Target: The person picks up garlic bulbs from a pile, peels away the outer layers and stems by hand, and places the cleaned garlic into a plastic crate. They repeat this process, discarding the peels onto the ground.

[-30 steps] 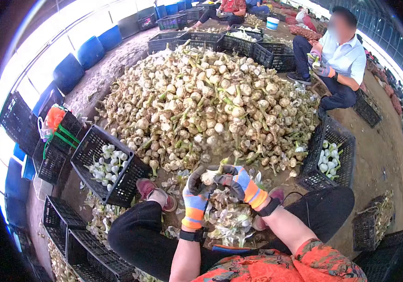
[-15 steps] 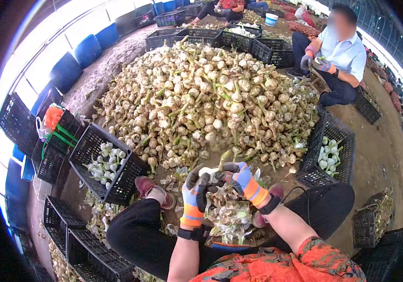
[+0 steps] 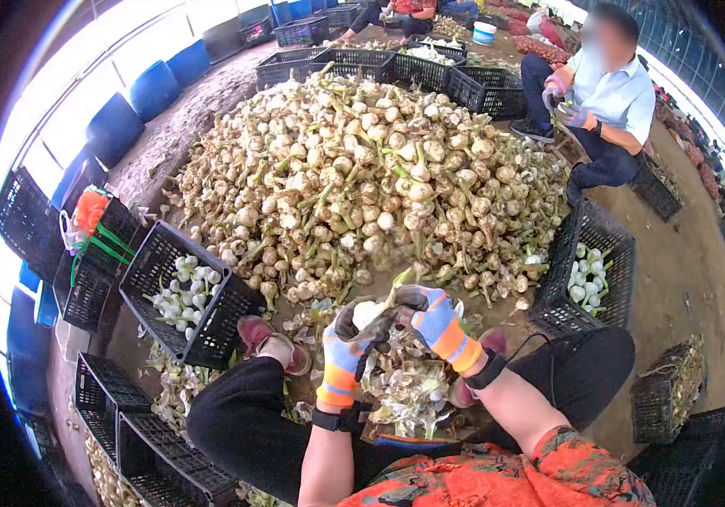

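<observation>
A garlic bulb (image 3: 368,313), white on its bared side, is wrapped in the fingers of my left hand (image 3: 345,345), which wears a striped, grey-palmed glove. Its green-tan stem (image 3: 400,280) points up and to the right. My right hand (image 3: 437,319), gloved alike, is closed on the stem side of the bulb, where its fingertips partly cover the skin. Below both hands lies a heap of peeled garlic skins (image 3: 409,393) between my legs. In front rises a large pile of unpeeled garlic (image 3: 345,182).
A tilted black crate (image 3: 185,291) at left holds cleaned bulbs; another crate (image 3: 582,270) stands at right with more. Black crates (image 3: 489,91) line the pile's far side. A co-worker (image 3: 611,101) in a light shirt sits at the far right, gloved hands together.
The garlic bulb has turned in my hands and more of its white side shows. My right hand has shifted slightly apart from the left. The co-worker's hands have dropped a little.
</observation>
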Available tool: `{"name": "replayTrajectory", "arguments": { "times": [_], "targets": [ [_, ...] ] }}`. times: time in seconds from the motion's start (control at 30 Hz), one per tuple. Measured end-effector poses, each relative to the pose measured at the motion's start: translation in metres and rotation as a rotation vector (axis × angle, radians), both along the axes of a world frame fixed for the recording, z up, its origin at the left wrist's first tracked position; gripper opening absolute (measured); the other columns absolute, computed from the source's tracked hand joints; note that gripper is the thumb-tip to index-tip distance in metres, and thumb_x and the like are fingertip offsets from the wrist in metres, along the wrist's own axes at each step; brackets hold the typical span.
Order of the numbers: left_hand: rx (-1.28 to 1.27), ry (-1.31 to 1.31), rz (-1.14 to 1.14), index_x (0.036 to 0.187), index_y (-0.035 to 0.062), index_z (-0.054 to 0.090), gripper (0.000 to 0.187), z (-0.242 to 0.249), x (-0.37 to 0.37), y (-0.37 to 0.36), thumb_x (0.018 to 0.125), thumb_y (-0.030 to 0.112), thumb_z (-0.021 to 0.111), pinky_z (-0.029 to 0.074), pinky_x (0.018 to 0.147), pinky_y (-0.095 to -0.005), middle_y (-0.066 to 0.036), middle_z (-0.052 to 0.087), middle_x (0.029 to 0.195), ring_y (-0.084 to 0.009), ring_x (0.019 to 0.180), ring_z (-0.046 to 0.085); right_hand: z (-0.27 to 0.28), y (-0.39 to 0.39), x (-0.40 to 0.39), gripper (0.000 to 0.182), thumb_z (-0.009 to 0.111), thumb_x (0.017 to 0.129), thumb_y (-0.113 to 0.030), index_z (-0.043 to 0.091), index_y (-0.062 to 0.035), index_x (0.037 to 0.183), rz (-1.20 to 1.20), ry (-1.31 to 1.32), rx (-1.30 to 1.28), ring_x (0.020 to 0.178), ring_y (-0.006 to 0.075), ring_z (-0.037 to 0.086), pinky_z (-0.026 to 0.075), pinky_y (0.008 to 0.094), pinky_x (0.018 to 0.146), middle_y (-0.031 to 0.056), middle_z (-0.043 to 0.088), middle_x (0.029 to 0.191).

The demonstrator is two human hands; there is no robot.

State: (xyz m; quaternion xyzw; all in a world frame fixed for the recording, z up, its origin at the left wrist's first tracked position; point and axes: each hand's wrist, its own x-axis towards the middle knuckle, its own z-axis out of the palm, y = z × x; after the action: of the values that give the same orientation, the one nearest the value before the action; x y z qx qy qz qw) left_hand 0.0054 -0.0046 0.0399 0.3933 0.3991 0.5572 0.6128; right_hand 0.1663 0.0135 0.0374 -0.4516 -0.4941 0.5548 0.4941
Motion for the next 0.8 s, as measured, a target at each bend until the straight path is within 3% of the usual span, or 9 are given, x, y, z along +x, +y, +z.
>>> {"name": "replayTrajectory", "arguments": {
  "times": [0.1,0.23,0.3,0.33,0.37,0.47,0.57,0.73,0.8],
  "targets": [
    [-0.024,0.012,-0.012,0.111,-0.0031,0.055,0.036,0.003,-0.004,-0.002,0.077,0.003,0.064,0.050,0.050,-0.0254,-0.009,0.065,0.087,-0.0132,0.063,0.061,-0.018,0.005,-0.006,0.024,0.055,0.075,0.004,0.058,0.0039,0.098,-0.105,0.243,-0.088,0.077,0.0169,0.062,0.051,0.0310,0.073,0.0101,0.064,0.093],
    [-0.085,0.072,-0.066,0.111,-0.0064,0.055,0.037,0.015,-0.001,-0.010,0.075,0.001,0.065,0.052,0.063,-0.0269,-0.009,0.065,0.088,-0.0153,0.070,0.062,-0.043,0.029,-0.002,0.022,0.058,0.076,0.000,0.062,0.0017,0.097,-0.167,-0.248,0.213,0.077,0.0109,0.060,0.048,0.0242,0.068,0.0062,0.066,0.088],
    [-0.177,0.015,-0.147,0.110,-0.0051,0.055,0.038,0.017,-0.005,-0.010,0.076,0.004,0.069,0.050,0.055,-0.0240,-0.007,0.064,0.085,-0.0121,0.065,0.061,-0.047,0.027,0.001,0.022,0.056,0.074,0.002,0.062,0.0019,0.094,-0.194,-0.221,0.080,0.073,0.0103,0.059,0.048,0.0241,0.063,0.0058,0.066,0.084],
    [-0.050,0.077,-0.262,0.114,-0.0068,0.052,0.041,0.022,-0.013,-0.012,0.076,0.002,0.066,0.051,0.058,-0.0263,-0.008,0.064,0.085,-0.0137,0.065,0.061,-0.028,0.023,0.002,0.022,0.054,0.070,0.004,0.063,0.0023,0.090,-0.514,-0.230,-0.056,0.069,0.0107,0.058,0.047,0.0245,0.060,0.0052,0.064,0.078],
    [0.008,-0.090,-0.375,0.117,-0.0084,0.049,0.045,0.029,-0.024,-0.020,0.077,0.003,0.064,0.052,0.066,-0.0286,-0.010,0.064,0.091,-0.0163,0.073,0.062,-0.057,0.042,0.026,0.018,0.059,0.071,0.001,0.063,0.0027,0.088,-0.518,0.100,-0.063,0.069,0.0114,0.058,0.047,0.0248,0.058,0.0065,0.064,0.077],
    [0.021,-0.212,-0.249,0.127,-0.0044,0.040,0.056,0.038,-0.022,-0.021,0.078,0.009,0.065,0.053,0.074,-0.0319,-0.013,0.060,0.104,-0.0207,0.087,0.062,-0.095,0.065,0.073,0.034,0.064,0.078,-0.011,0.059,0.0048,0.107,-0.197,-0.042,-0.106,0.084,0.0139,0.060,0.049,0.0264,0.073,0.0093,0.064,0.097],
    [0.055,-0.329,-0.168,0.134,0.0029,0.032,0.067,0.017,-0.023,-0.012,0.078,0.014,0.068,0.055,0.073,-0.0367,-0.015,0.057,0.108,-0.0236,0.087,0.062,-0.001,0.033,0.050,0.058,0.067,0.076,-0.009,0.043,0.0054,0.127,0.124,0.287,-0.027,0.098,0.0178,0.059,0.048,0.0312,0.087,0.0129,0.055,0.120],
    [0.023,-0.295,0.012,0.135,0.0045,0.032,0.060,0.025,-0.015,-0.007,0.082,0.008,0.060,0.048,0.053,-0.0233,-0.008,0.058,0.098,-0.0126,0.066,0.057,0.056,0.010,0.028,0.073,0.070,0.071,-0.032,0.042,0.0058,0.127,0.331,0.537,0.050,0.114,0.0270,0.050,0.036,0.0402,0.100,0.0168,0.050,0.125],
    [-0.024,-0.592,-0.084,0.135,0.0038,0.032,0.051,0.013,-0.022,-0.003,0.087,0.004,0.050,0.049,0.052,-0.0233,-0.010,0.058,0.099,-0.0133,0.066,0.058,0.073,0.006,0.026,0.076,0.071,0.070,-0.034,0.041,0.0058,0.128,0.383,0.525,0.079,0.116,0.0273,0.049,0.035,0.0413,0.101,0.0170,0.049,0.127]
  ]
}}
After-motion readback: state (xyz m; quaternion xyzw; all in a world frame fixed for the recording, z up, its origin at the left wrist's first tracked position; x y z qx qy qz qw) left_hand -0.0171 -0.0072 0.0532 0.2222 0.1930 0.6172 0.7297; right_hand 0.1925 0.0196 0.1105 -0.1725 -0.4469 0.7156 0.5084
